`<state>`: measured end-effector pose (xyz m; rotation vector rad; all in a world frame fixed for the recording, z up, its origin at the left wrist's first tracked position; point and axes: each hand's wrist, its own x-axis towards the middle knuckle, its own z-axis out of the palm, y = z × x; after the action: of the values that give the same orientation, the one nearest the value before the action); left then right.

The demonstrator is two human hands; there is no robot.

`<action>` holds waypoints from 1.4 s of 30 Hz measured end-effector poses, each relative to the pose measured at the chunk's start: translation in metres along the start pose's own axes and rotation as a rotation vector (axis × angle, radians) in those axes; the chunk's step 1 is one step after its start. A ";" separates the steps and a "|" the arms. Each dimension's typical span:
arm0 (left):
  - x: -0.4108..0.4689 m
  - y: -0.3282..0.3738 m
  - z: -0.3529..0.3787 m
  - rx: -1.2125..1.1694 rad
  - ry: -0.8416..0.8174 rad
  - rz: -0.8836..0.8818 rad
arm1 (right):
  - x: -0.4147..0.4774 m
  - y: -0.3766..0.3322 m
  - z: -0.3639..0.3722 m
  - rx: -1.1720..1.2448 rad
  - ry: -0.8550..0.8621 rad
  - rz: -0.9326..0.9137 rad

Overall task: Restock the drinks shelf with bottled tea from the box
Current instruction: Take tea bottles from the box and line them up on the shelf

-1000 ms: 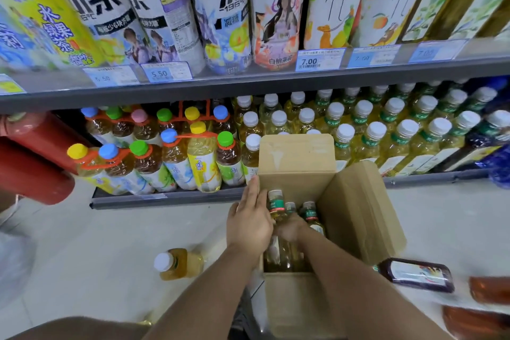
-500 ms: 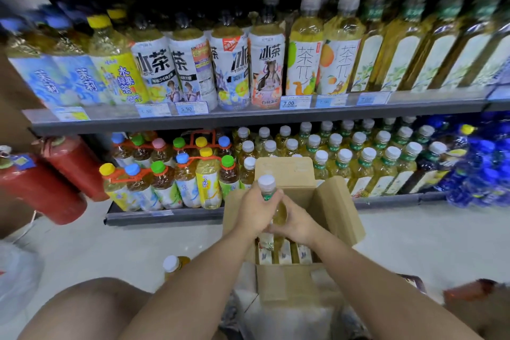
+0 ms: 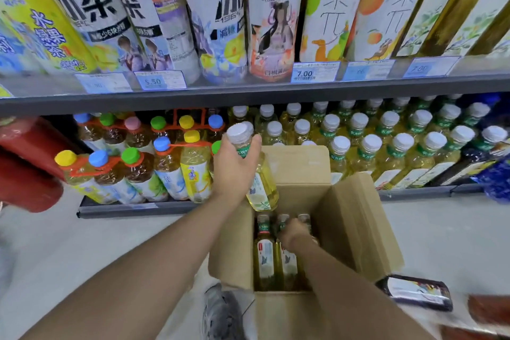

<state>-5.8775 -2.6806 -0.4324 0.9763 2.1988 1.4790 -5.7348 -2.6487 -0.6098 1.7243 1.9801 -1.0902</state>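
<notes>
An open cardboard box [image 3: 350, 229] stands on the floor in front of the bottom drinks shelf [image 3: 132, 208]. My left hand [image 3: 234, 171] grips a yellow tea bottle [image 3: 262, 188] with a white cap, held tilted above the box's left edge, its cap close to the shelf's white-capped tea bottles [image 3: 369, 143]. My right hand [image 3: 294, 233] is down inside the box, closed around the top of one of the bottles in the box [image 3: 265, 251]. Its fingers are partly hidden among the bottle necks.
Multipacks with coloured caps [image 3: 132, 168] fill the shelf's left part. Large tea bottles [image 3: 273, 16] line the upper shelf above price tags [image 3: 316, 72]. Red fire extinguishers [image 3: 30, 163] lie at the left. A dark bottle [image 3: 416, 291] lies on the floor at the right, a shoe [image 3: 220, 312] beside the box.
My left hand has lifted the bottle out of the box and up toward the shelf. My right hand let go of it and went back down into the box. The camera moved closer.
</notes>
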 end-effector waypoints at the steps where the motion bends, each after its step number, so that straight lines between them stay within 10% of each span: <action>1: 0.004 -0.002 0.004 -0.003 -0.015 0.017 | 0.010 0.000 0.006 0.038 -0.003 0.033; 23: -0.016 -0.007 0.020 0.113 -0.232 0.086 | -0.006 0.002 -0.003 0.091 0.231 0.004; 42: -0.095 0.310 -0.134 -0.122 -0.066 0.381 | -0.352 -0.074 -0.303 0.245 0.878 -0.645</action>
<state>-5.7772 -2.7665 -0.1073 1.4376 1.9245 1.6878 -5.6451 -2.6872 -0.1493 1.9407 3.2241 -0.8093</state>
